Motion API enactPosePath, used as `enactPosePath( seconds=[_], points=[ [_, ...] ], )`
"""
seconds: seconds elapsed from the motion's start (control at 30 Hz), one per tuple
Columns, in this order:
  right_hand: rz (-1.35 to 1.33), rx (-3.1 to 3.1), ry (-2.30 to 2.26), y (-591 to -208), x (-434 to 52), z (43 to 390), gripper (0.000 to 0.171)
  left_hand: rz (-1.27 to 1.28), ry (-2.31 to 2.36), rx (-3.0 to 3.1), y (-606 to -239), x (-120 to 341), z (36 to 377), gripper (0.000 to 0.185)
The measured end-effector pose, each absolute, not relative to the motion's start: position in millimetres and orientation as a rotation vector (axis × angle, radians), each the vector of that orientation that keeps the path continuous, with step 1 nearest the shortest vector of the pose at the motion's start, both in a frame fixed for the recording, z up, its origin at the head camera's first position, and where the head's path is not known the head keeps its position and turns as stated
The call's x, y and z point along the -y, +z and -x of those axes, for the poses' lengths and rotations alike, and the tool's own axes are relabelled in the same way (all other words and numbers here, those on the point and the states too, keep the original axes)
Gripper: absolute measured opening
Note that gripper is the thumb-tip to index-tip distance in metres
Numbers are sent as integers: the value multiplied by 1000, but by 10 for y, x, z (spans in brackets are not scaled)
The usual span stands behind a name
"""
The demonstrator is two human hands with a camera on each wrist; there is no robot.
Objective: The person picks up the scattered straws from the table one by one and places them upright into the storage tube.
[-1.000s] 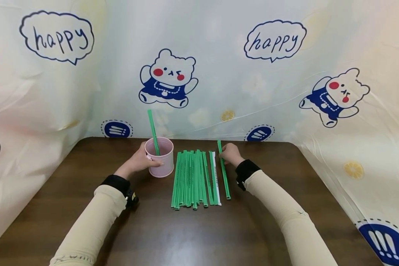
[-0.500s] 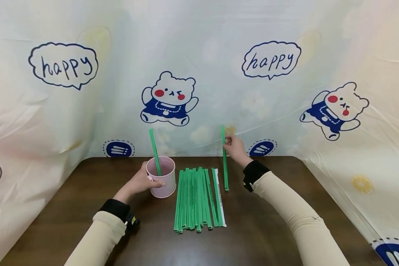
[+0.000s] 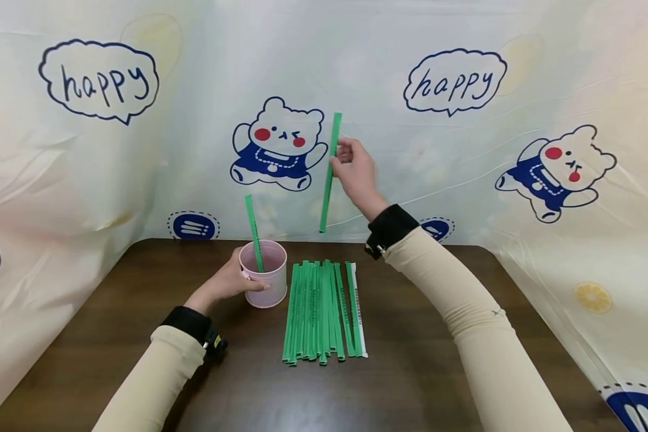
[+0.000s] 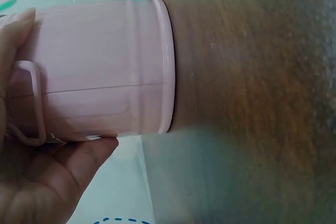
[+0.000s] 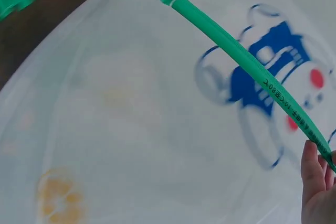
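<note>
My left hand [image 3: 229, 277] grips a small pink bucket [image 3: 272, 288] standing on the table, the thumb across its front. In the left wrist view, the hand wraps the bucket [image 4: 94, 72] around a small wire loop on its side. One green wrapped straw [image 3: 252, 222] leans inside the bucket, its lower end hidden. Raised well above the table, my right hand [image 3: 356, 174] pinches another green wrapped straw [image 3: 326, 198], held nearly upright. Small print shows on this straw [image 5: 236, 51] in the right wrist view. Several green wrapped straws [image 3: 313, 312] lie side by side right of the bucket.
One straw with a white edge [image 3: 358, 312] lies at the right end of the row. The dark wooden table [image 3: 302, 402] ends at a printed curtain [image 3: 367, 72] that hangs behind it and along both sides.
My right hand has lifted its straw from the table beside the row, then up and left toward the bucket. The left hand keeps hold of the bucket. The head view has tilted slightly.
</note>
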State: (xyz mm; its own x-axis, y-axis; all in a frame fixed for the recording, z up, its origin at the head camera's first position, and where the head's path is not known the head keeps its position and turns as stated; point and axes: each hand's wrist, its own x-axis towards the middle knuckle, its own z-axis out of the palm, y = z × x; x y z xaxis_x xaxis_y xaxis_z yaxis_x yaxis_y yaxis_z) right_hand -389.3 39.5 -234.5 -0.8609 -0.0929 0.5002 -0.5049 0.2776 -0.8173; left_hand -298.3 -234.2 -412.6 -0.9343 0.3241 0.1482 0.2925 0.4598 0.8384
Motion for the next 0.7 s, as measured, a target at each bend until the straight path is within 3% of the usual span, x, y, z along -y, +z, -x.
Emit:
enactPosePath(
  seconds=[0.33, 0.7],
  points=[
    [-680, 2018, 1766, -2463, 212, 3713, 38, -475, 1431, -2675, -4064, 2291, 3085, 102],
    [-762, 2276, 1622, -3243, 585, 3667, 35, -521, 1479, -2701, -4166, 2301, 3026, 104]
  ],
)
